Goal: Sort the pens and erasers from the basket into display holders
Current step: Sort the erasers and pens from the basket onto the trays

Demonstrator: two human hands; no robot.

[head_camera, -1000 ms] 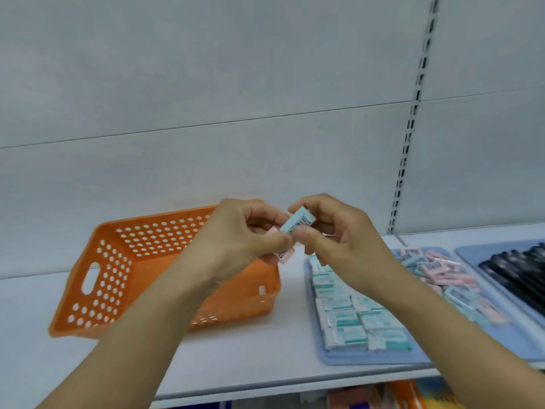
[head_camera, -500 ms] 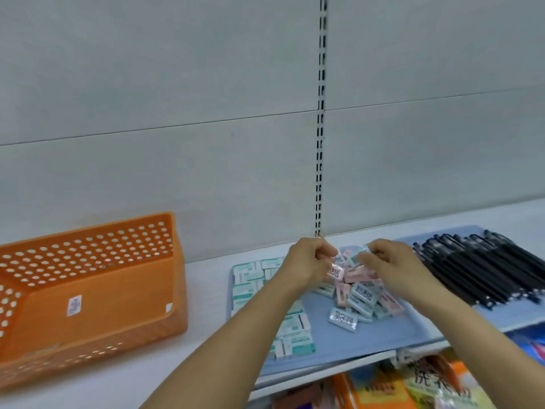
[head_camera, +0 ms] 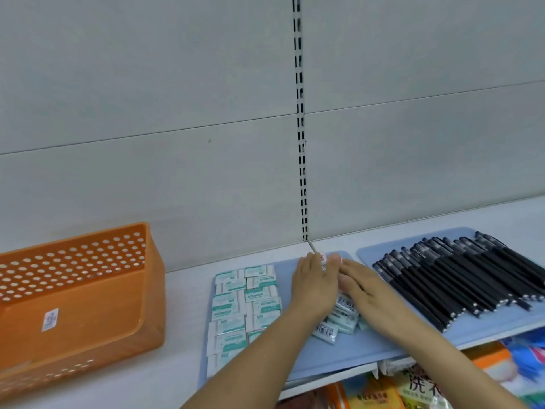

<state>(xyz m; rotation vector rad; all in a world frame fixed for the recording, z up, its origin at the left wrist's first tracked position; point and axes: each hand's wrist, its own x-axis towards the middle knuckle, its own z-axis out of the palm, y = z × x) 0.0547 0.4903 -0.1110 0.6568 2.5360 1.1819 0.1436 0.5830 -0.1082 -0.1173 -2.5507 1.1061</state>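
My hands, left [head_camera: 314,286] and right [head_camera: 364,293], lie flat together on the loose erasers [head_camera: 339,318]; next I should line them up.

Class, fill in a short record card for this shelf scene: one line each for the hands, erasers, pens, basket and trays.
left hand: flat on the loose eraser pile
right hand: flat on the same pile
loose erasers: heaped, partly under the hands
boxed erasers: tidy rows, left part of the tray
eraser tray: blue, flat on the shelf
pens: black, side by side
pen tray: blue, right of the eraser tray
basket: orange, perforated, far left
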